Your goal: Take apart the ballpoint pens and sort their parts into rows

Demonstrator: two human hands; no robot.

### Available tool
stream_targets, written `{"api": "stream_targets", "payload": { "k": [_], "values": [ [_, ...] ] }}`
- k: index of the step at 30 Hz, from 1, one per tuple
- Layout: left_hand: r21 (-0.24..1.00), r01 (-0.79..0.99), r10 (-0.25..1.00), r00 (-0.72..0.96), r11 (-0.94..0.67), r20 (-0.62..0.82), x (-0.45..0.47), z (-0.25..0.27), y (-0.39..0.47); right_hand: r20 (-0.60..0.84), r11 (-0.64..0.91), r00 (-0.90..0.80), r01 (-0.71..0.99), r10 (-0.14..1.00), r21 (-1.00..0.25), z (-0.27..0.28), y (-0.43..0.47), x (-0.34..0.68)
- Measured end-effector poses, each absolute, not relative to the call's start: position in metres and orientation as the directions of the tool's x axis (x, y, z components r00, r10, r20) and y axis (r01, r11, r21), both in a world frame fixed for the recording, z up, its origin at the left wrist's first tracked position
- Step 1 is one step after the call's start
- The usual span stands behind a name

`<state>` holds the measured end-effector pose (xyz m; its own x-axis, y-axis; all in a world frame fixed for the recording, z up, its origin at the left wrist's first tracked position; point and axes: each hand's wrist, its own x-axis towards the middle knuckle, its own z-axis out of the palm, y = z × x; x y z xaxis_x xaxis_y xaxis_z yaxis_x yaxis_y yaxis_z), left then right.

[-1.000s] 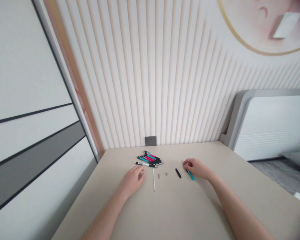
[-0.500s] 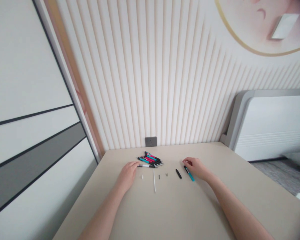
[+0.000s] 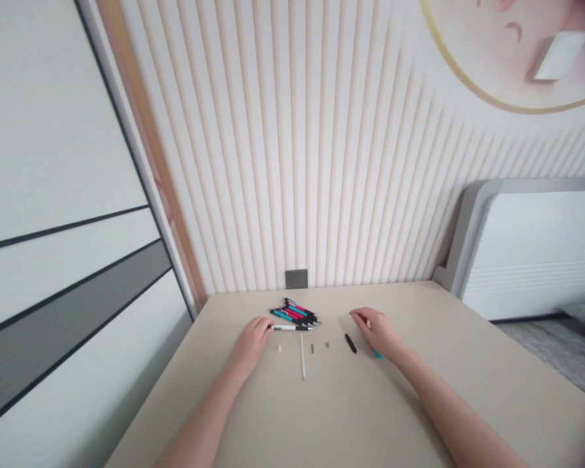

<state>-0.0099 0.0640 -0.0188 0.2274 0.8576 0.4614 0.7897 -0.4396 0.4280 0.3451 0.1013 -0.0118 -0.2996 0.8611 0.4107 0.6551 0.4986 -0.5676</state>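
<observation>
My left hand (image 3: 251,343) is closed with its fingertips on the rear end of a white pen (image 3: 287,327) with a black grip. Just beyond that pen lies a pile of blue, red and black pens (image 3: 295,313). My right hand (image 3: 379,333) is curled, thumb and index finger close together; whether anything is between them is hidden. Under it a blue pen barrel (image 3: 378,355) is mostly covered. Between the hands lie a black pen part (image 3: 351,343), a white refill (image 3: 303,357), a small spring-like piece (image 3: 312,349), a small metallic piece (image 3: 327,344) and a small white tip (image 3: 279,348).
The pale tabletop (image 3: 292,416) meets a ribbed wall (image 3: 273,162) with a dark socket (image 3: 296,279) just above its back edge. A white panelled cabinet (image 3: 53,162) stands at left, and a grey-white headboard (image 3: 531,247) at right.
My right hand has shifted left and now covers most of the blue barrel. My left hand keeps to the white pen's end. The whole view has shifted slightly.
</observation>
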Motion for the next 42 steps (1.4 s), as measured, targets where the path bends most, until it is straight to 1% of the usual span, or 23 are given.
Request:
{"api": "stream_targets", "payload": {
  "k": [4,7,9,12,15,19,23,27,31,36,42],
  "values": [
    [0.366,0.764,0.788,0.287,-0.531,0.544,0.004,-0.011,0.053,0.496,0.633,-0.399,0.564,0.771,-0.53,0.001,0.079,0.316],
    [0.304,0.757,0.743,0.334,-0.578,0.58,0.015,-0.008,0.047,0.493,0.685,-0.475,0.528,0.728,-0.502,0.006,0.066,0.297],
    [0.279,0.755,0.721,0.345,-0.593,0.601,0.018,-0.006,0.044,0.474,0.693,-0.506,0.534,0.721,-0.484,0.005,0.062,0.291],
    [0.255,0.75,0.692,0.347,-0.61,0.634,0.02,-0.004,0.042,0.439,0.668,-0.503,0.581,0.744,-0.465,0.001,0.061,0.289],
    [0.244,0.742,0.667,0.344,-0.625,0.661,0.018,-0.001,0.04,0.412,0.639,-0.489,0.581,0.769,-0.504,-0.001,0.063,0.29],
    [0.265,0.717,0.661,0.349,-0.644,0.664,0.014,0.0,0.04,0.445,0.646,-0.471,0.502,0.761,-0.574,-0.003,0.065,0.291],
    [0.324,0.676,0.685,0.369,-0.662,0.629,0.01,-0.002,0.041,0.492,0.669,-0.454,0.479,0.742,-0.568,-0.004,0.066,0.291],
    [0.352,0.66,0.697,0.374,-0.664,0.612,0.01,-0.003,0.042,0.521,0.664,-0.414,0.498,0.747,-0.557,-0.002,0.064,0.291],
    [0.359,0.663,0.699,0.356,-0.657,0.62,0.013,-0.003,0.042,0.509,0.647,-0.4,0.503,0.762,-0.573,-0.002,0.062,0.289],
    [0.355,0.659,0.695,0.366,-0.663,0.619,0.015,-0.003,0.042,0.461,0.626,-0.423,0.516,0.78,-0.585,-0.007,0.067,0.29],
    [0.381,0.664,0.712,0.337,-0.644,0.616,0.018,-0.001,0.042,0.479,0.608,-0.375,0.502,0.794,-0.615,-0.005,0.065,0.291]
  ]
}}
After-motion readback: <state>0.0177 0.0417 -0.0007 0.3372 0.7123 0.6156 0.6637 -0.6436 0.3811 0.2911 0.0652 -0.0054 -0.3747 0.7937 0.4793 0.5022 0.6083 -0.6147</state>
